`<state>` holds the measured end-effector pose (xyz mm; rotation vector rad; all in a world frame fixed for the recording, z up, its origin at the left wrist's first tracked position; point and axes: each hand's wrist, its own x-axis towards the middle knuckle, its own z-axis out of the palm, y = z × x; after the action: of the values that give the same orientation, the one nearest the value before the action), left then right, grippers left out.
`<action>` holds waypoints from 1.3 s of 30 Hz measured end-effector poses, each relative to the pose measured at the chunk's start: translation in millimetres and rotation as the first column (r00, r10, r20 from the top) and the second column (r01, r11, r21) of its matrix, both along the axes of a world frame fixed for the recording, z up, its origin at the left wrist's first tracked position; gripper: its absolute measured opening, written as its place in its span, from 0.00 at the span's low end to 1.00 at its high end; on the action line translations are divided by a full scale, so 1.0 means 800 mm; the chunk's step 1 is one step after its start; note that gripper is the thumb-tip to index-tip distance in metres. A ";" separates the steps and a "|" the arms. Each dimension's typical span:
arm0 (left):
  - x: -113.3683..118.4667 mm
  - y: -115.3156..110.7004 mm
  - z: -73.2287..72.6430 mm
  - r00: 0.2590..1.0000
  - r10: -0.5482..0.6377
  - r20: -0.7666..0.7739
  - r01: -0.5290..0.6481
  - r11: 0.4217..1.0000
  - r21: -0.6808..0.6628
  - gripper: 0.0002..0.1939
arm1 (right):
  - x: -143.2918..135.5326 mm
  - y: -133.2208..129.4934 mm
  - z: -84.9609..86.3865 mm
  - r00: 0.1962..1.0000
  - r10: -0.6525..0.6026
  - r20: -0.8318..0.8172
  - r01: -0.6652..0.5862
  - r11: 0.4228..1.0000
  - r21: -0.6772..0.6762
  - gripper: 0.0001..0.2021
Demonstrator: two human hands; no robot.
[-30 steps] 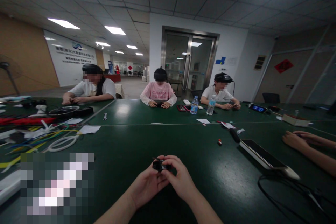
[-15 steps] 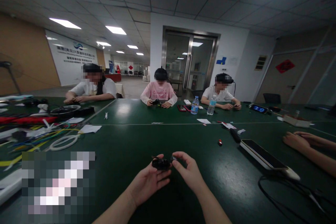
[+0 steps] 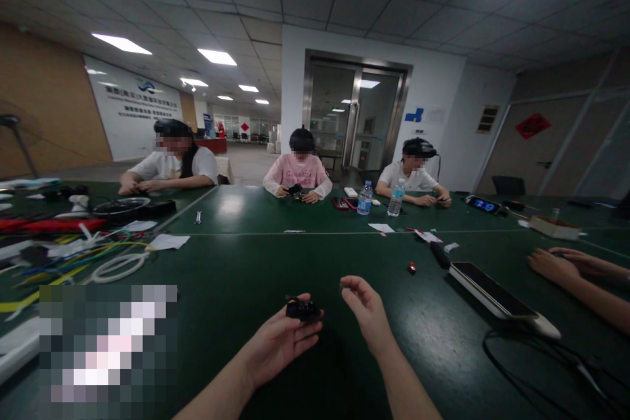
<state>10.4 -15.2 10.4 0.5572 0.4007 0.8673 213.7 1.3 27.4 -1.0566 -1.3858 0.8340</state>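
A small black device [image 3: 304,309] with a glossy, rounded body rests on the fingers of my left hand [image 3: 283,344], the thumb pressed over its near side. Its exact kind does not show. To the right of it, a short gap away, is my right hand [image 3: 367,312]. Thumb and forefinger there are pinched together on a tiny dark piece, too small to name. Both hands hover over the dark green table [image 3: 315,262].
Cables and a white coil [image 3: 119,266] crowd the left. On the right lie a phone-like slab [image 3: 497,289], a black cable [image 3: 522,361] and a small red object [image 3: 411,268]. Two bottles [image 3: 365,198] stand farther back. Co-workers sit opposite; another person's hands [image 3: 558,264] are at right.
My right hand has moved away to the right from the black device, its fingers still pinched. The left hand holds the device in nearly the same place.
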 end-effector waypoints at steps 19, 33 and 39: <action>0.007 0.002 -0.004 0.991 0.089 -0.097 -0.092 0.996 -0.023 0.35 | 0.001 0.000 0.000 1.000 0.011 0.000 -0.011 1.000 -0.023 0.16; 0.006 0.001 -0.003 0.993 0.075 -0.091 -0.077 0.997 -0.020 0.36 | -0.006 0.000 -0.003 0.996 0.070 0.053 -0.068 0.997 -0.031 0.15; 0.007 0.003 -0.008 0.993 0.073 -0.092 -0.074 0.997 0.000 0.35 | -0.012 -0.001 -0.004 0.995 0.082 0.053 -0.082 0.997 -0.003 0.14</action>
<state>15.9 -12.9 4.3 0.5830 0.5091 0.9135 203.7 0.4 24.3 -1.0348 -1.4823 0.8713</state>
